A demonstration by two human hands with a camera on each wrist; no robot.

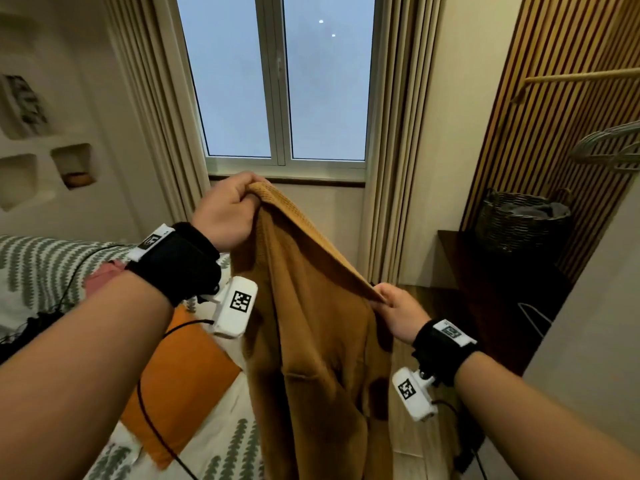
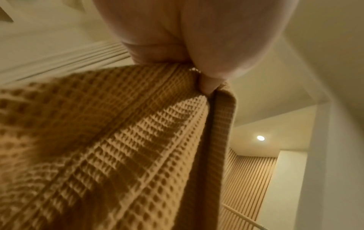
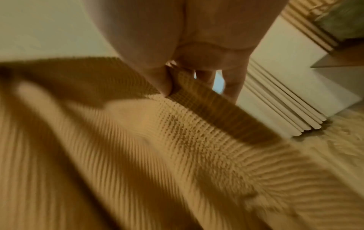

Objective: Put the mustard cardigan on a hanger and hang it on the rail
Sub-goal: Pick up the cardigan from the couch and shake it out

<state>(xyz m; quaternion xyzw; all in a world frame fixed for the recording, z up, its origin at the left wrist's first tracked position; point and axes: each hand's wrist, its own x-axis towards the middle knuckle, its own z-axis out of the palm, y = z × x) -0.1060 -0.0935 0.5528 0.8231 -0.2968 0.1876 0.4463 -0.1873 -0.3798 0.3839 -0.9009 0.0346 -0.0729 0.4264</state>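
From the head view, the left hand [image 1: 227, 211] and right hand [image 1: 401, 313] each pinch the top edge of the mustard cardigan [image 1: 311, 341], held up before the window [image 1: 277, 81] — no hanger fitted yet; next, likely fetching one from the hangers [image 1: 609, 147] far right. Both wrist views show its soft waffle-knit weave — thumb and fingers [image 2: 208, 84] clamped on the ribbed border.

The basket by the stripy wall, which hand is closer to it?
Right. The right hand, pinching the cardigan, is just left of and below the basket; the left hand is far across.
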